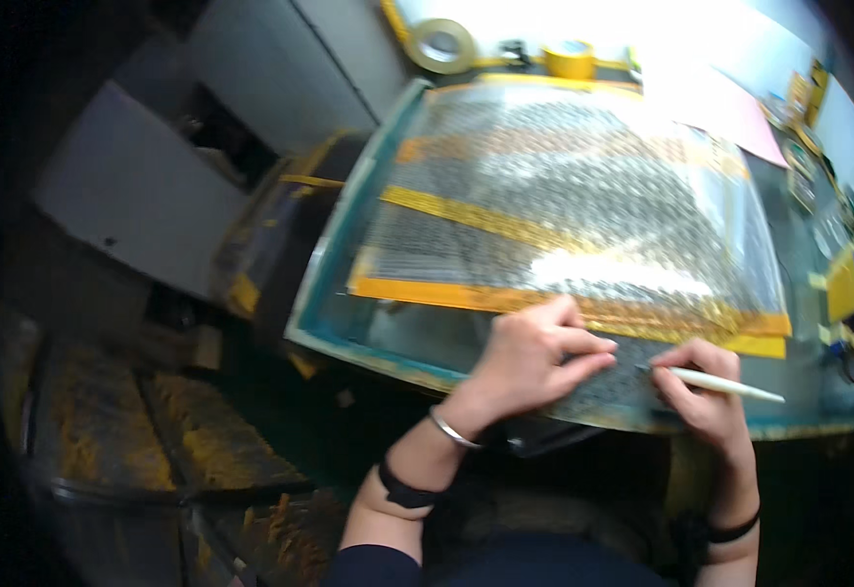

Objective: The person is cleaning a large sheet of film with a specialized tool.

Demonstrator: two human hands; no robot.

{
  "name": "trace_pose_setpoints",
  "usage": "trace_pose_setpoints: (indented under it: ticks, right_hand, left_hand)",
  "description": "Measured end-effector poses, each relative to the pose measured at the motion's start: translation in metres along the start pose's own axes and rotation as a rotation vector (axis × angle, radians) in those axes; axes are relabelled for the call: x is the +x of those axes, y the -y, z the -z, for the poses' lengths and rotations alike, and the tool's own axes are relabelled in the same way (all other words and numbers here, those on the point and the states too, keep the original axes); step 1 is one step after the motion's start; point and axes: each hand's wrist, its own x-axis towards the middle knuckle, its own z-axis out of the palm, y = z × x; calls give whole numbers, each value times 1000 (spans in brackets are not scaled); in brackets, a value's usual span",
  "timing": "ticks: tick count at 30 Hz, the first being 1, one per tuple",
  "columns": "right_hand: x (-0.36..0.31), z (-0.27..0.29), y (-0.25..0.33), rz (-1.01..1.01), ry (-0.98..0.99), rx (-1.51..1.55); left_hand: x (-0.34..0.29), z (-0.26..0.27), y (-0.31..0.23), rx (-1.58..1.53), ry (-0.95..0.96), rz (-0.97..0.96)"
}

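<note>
My right hand (703, 389) is closed around a slim white pen-like tool (730, 383). The tool's tapered end sticks out to the right, and its small tip points left over the grey speckled surface by the bench's front edge. What kind of tip it has is too blurred to tell. To its left, my left hand (534, 357) rests with thumb and forefinger nearly together; anything between them is too small to make out. Just beyond both hands lies a sheet of patterned silvery material under clear plastic (583, 186), crossed by yellow and orange tape strips (485, 217).
A teal raised rim (334, 230) edges the bench. Tape rolls (441, 46) and a yellow roll (570, 61) stand at the back. Pink paper (740, 112) and small bottles (801, 176) sit at the right. Dark stained bins (104, 430) stand low on the left.
</note>
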Motion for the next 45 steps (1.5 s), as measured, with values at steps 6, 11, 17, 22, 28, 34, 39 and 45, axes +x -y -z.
trace_pose_setpoints:
  ticks: [6, 11, 17, 22, 28, 34, 39, 45]
  right_hand:
    - [-3, -6, 13, -207, 32, 154]
    - [-1, -4, 9, -158, 28, 134]
    - [-4, -7, 11, -161, 4, 108]
    - [-6, -4, 10, -166, -34, 75]
    - [-5, -4, 4, -3, -175, 126]
    - [-20, 8, 8, -105, -122, 113]
    - [-15, 3, 6, -32, -104, 7]
    - [-13, -2, 7, -41, -163, -2]
  left_hand:
    - [-7, 0, 3, -9, -14, 4]
    - [-7, -2, 3, -5, -21, -4]
    - [-11, -3, 7, 9, -20, -11]
    - [-8, -5, 3, 39, -62, -29]
    - [-18, -5, -15, 144, -93, -15]
    - [-8, -11, -39, 162, 7, 80]
    - [-6, -10, -30, 149, 49, -45]
    - [-7, -14, -21, 66, 20, -9]
